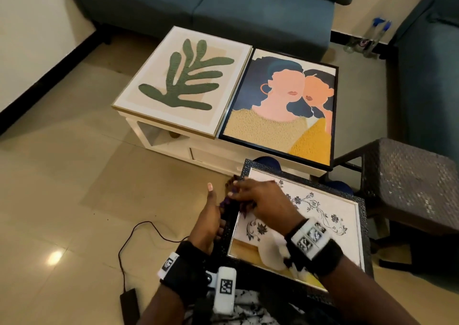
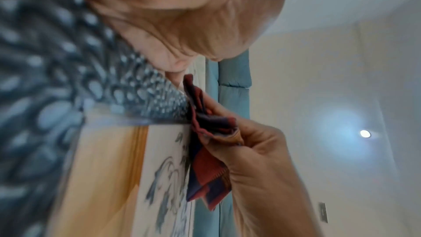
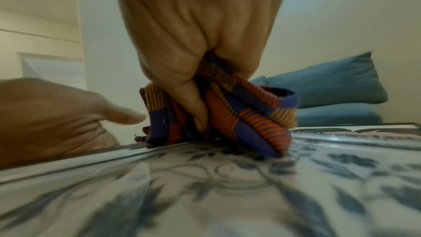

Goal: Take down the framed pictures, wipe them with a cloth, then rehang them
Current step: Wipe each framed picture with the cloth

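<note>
Floral framed picture [image 1: 310,215] flat on the lap for wiping, steadied at its left edge by the left hand [image 1: 210,215], fingers' curl unclear, with right hand [image 1: 263,200] clamped on the bunched cloth [image 3: 227,111] pressing the glass.

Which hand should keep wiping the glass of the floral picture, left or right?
Right. The right hand already grips the cloth and presses it on the floral picture near its left edge. The left hand holds that frame's left side, so it likely serves better steadying it.
</note>
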